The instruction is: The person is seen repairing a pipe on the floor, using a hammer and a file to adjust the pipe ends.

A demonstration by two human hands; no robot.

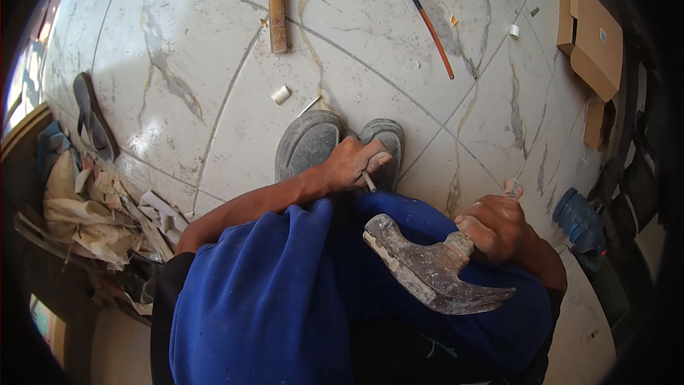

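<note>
My right hand (495, 222) is wrapped round the handle of a claw hammer, with the thumb up by the neck. The worn, plaster-smeared hammer head (431, 271) is raised over my blue-clad lap, its claw pointing right. Low between my knees and shoes, my left hand (354, 162) is closed round a thin grey rod (369, 182), whose short end sticks out toward me. The rod's other end is hidden by the hand. Just beyond that hand are my two dusty grey shoes (310, 144), side by side on the marbled tile floor (242, 110).
A wooden bar (276, 11) and a black-and-red rod (427, 21) lie ahead. Small white pieces (281, 95) are scattered about. Sandals (92, 117) and a scrap pile (100, 207) are left; a cardboard box (595, 46) and blue water bottle (578, 219) stand right.
</note>
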